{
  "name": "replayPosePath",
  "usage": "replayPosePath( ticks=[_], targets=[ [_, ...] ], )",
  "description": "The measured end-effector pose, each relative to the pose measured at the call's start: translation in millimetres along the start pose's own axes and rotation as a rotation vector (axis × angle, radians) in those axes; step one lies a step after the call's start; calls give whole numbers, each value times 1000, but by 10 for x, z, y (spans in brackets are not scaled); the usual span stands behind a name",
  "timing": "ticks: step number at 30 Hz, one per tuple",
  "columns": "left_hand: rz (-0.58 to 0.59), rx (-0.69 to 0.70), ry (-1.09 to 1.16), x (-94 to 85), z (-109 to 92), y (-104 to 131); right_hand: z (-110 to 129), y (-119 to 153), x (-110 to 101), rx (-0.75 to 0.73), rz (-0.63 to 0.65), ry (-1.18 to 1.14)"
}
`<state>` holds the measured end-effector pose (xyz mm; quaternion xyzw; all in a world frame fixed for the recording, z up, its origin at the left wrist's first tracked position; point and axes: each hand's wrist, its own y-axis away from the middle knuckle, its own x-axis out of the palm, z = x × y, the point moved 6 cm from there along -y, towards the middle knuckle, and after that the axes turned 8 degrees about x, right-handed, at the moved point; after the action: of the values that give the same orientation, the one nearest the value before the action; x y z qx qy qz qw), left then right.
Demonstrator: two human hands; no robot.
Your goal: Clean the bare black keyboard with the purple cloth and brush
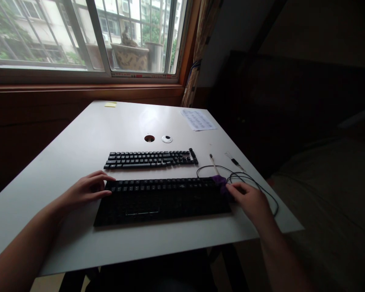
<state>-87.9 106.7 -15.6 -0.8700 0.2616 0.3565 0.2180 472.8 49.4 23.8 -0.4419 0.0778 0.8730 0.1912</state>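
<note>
A black keyboard (167, 205) lies near the front of the white table, with its two back rows of keycaps in place and its front part bare of them. My left hand (89, 186) grips its upper left corner, thumb and fingers around the edge. At the upper right corner, my right hand (249, 198) pinches a purple cloth (219, 181) pressed against the keyboard. Behind the keyboard, loose black keycaps (149, 159) are laid out in rows. A thin stick with a dark tip (212, 159) points away from the cloth.
A black cable (273, 202) loops at the right. Nearby lies a small tool with wire loops and a black handle (235, 162). Farther back are a cable hole (149, 138), its round white cover (167, 139), printed sheets (198, 120) and a yellow note (110, 104) on the table (63, 142).
</note>
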Motion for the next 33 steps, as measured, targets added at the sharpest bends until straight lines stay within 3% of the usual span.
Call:
replayPosePath(
  ticks=[9,33],
  targets=[
    [3,12,-1,-6,-30,-10,232,35,263,-304,-133,-24],
    [-10,18,-4,-6,0,-1,357,4,459,-440,-156,285]
  ],
)
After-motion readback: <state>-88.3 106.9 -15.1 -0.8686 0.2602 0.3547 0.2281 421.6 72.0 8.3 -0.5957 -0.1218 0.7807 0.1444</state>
